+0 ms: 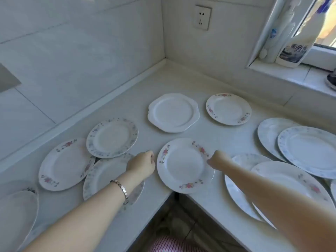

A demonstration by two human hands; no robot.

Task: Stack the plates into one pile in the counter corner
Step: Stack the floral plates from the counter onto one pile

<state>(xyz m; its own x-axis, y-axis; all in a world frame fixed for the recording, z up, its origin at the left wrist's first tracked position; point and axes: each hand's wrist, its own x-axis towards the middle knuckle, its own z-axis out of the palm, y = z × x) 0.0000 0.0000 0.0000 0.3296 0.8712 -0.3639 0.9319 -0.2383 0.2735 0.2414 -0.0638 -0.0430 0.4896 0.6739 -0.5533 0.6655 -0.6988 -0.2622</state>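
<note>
1. pink-flowered plate [183, 166] lay flat at the counter's [181, 79] front inner edge, with other plates [173, 112] spread around it.
2. left hand [143, 163] gripped its left rim, fingers curled.
3. right hand [217, 159] pinched its right rim.

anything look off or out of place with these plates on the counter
Nothing looks broken or spilled. The pink-flowered plate between the left hand and right hand pokes slightly over the inner corner edge of the counter. On both sides, other plates lie loosely overlapped, half on top of one another.
</note>
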